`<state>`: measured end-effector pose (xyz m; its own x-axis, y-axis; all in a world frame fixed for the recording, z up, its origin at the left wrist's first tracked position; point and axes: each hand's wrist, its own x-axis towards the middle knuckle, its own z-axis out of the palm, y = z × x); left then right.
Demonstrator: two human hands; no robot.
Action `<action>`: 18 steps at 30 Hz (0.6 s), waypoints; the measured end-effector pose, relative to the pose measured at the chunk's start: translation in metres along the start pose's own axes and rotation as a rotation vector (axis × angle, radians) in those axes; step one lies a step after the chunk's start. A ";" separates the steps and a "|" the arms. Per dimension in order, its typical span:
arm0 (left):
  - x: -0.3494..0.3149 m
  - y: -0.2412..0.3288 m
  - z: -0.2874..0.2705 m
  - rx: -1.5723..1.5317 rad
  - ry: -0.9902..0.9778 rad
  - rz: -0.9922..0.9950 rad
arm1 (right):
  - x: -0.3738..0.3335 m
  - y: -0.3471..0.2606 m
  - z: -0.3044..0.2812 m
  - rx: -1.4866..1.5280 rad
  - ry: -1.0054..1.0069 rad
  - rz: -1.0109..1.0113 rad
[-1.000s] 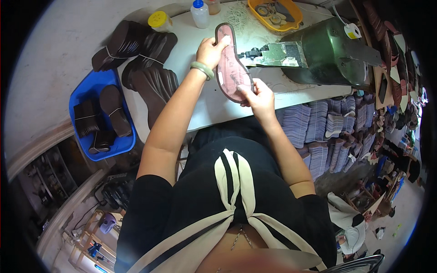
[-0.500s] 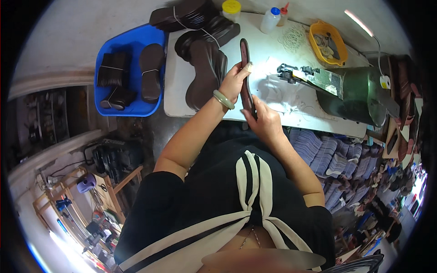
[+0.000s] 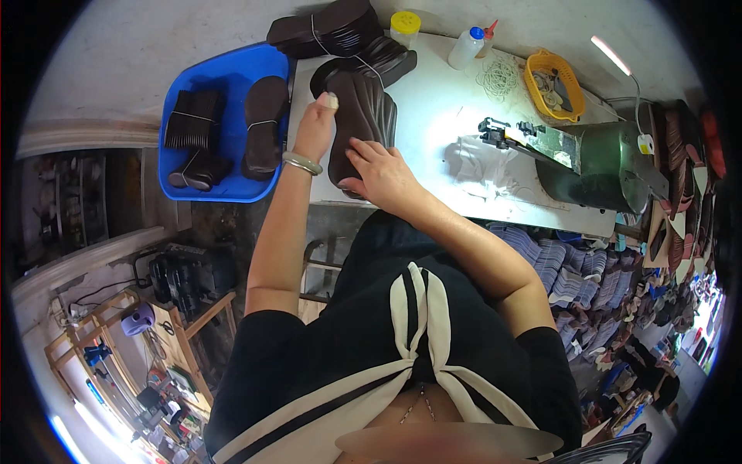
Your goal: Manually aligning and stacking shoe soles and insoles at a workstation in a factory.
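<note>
A stack of dark brown shoe soles (image 3: 363,104) lies fanned on the white table. My right hand (image 3: 380,174) rests on the near part of the stack, its fingers stretched out over the top sole. At the left edge of the same stack is my left hand (image 3: 313,131), with a greenish bangle on its wrist. Its thumb, pale-covered at the tip, points up beside the top sole, while its other fingers are hidden, so its grip cannot be made out. Behind the stack sit more soles (image 3: 328,31) in tied bundles.
A blue tub (image 3: 224,185) with tied sole bundles adjoins the table's left side. Toward the back stand a yellow-lidded jar (image 3: 405,27), bottles (image 3: 466,48) and a yellow basket (image 3: 574,110). A green machine (image 3: 591,166) occupies the right, with a lamp (image 3: 610,56) above.
Both hands have moved left from mid-table to the stack. The single sole they held upright is no longer held between them; my right hand now lies on the stack.
</note>
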<state>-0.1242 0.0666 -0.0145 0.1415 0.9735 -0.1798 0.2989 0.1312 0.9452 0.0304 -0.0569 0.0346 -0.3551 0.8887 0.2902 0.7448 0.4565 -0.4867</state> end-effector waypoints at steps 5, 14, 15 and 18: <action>-0.026 0.013 0.048 0.738 0.042 0.016 | -0.015 0.065 0.034 0.603 0.364 0.592; -0.039 0.026 0.042 0.662 0.018 -0.141 | -0.002 0.136 0.121 1.047 0.119 1.063; -0.041 0.024 0.040 0.615 0.008 -0.141 | 0.002 0.136 0.118 1.111 0.075 1.139; -0.052 0.023 0.035 0.538 0.028 -0.165 | -0.002 0.135 0.111 1.251 -0.030 1.188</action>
<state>-0.0916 0.0124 0.0071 0.0295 0.9538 -0.2990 0.7554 0.1746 0.6316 0.0686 0.0078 -0.1232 0.0003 0.7319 -0.6814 -0.2646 -0.6570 -0.7059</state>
